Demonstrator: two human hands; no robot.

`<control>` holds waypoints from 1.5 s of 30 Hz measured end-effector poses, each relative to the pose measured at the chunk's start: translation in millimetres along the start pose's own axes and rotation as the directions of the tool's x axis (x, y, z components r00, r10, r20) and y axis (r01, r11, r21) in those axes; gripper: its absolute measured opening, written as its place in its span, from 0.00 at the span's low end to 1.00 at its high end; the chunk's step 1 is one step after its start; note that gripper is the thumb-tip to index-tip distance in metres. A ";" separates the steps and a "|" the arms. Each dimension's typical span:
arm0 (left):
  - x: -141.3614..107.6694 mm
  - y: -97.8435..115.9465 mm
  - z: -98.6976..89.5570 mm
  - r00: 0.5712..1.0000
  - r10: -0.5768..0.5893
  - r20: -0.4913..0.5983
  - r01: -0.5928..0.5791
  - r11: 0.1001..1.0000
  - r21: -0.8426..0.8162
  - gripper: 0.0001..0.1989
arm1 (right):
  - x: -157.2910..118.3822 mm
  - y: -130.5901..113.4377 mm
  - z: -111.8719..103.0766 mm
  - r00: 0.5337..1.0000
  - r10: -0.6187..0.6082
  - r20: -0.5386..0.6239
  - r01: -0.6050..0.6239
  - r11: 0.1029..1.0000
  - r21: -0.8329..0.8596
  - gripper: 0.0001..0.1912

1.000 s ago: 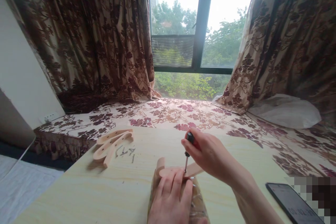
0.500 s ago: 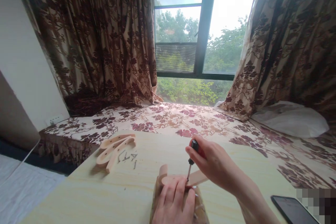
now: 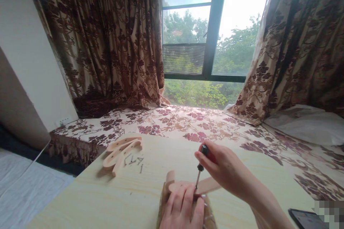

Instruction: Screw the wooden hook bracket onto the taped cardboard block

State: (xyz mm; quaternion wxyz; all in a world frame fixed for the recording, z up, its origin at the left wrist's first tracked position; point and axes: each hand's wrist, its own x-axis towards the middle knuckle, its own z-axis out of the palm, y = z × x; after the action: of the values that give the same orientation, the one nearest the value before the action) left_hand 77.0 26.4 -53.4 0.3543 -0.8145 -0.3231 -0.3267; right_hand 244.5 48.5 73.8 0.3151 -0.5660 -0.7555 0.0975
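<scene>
My left hand [image 3: 181, 205] lies over a pale curved wooden piece [image 3: 174, 187], its fingers bent across the piece and holding it against a block wrapped in brown, shiny film [image 3: 162, 207]. Much of the piece is hidden under those fingers. In my right hand [image 3: 221, 162] is a screwdriver [image 3: 200, 167] with a dark and red handle, the fingers closed around it. The shaft slants down, and its tip meets the wood just beside my left fingertips. Whether a screw sits under the tip, I cannot tell. A straight wooden part [image 3: 208, 185] extends right, below my right hand.
Several curved wooden pieces with holes [image 3: 122, 152] lie at the table's left, beside several loose screws [image 3: 133, 161]. A phone [image 3: 303, 218] rests at the lower right of the pale wooden table [image 3: 94, 200]. Beyond are a flowered cloth ledge [image 3: 172, 121] and a white plastic bag [image 3: 309, 123].
The view has shifted slightly, so everything appears a little further right. Both hands keep their places, with the screwdriver tip still at the wooden piece.
</scene>
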 end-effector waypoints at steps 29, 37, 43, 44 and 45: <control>14.3 -10.2 -20.4 0.997 0.063 0.047 -0.059 0.995 -0.078 0.26 | 1.2 -11.5 1.1 0.999 0.011 -0.036 -0.017 0.981 -0.192 0.07; 12.2 -11.6 -19.1 0.995 0.088 0.046 -0.086 0.995 -0.050 0.29 | -5.1 -12.9 -5.8 0.990 -0.136 0.036 0.138 0.989 -0.061 0.12; 1.3 -7.4 -9.9 0.991 0.088 0.103 -0.085 0.996 -0.034 0.20 | -0.3 -6.1 -2.5 0.998 0.006 -0.055 -0.013 0.992 -0.127 0.11; -0.4 -5.5 -8.3 0.992 0.066 0.106 -0.063 0.997 -0.035 0.18 | -0.5 -6.1 -2.5 0.999 -0.006 -0.053 0.001 0.994 -0.105 0.10; -1.6 -3.5 -7.0 0.994 0.040 0.106 -0.036 0.998 -0.042 0.18 | -1.1 -6.4 -2.7 0.999 -0.035 -0.042 0.032 0.997 -0.072 0.09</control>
State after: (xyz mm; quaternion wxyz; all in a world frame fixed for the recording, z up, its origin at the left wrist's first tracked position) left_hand 71.3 22.3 -49.5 0.3263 -0.8437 -0.3195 -0.2822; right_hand 241.2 44.8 78.7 0.3126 -0.5662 -0.7608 0.0530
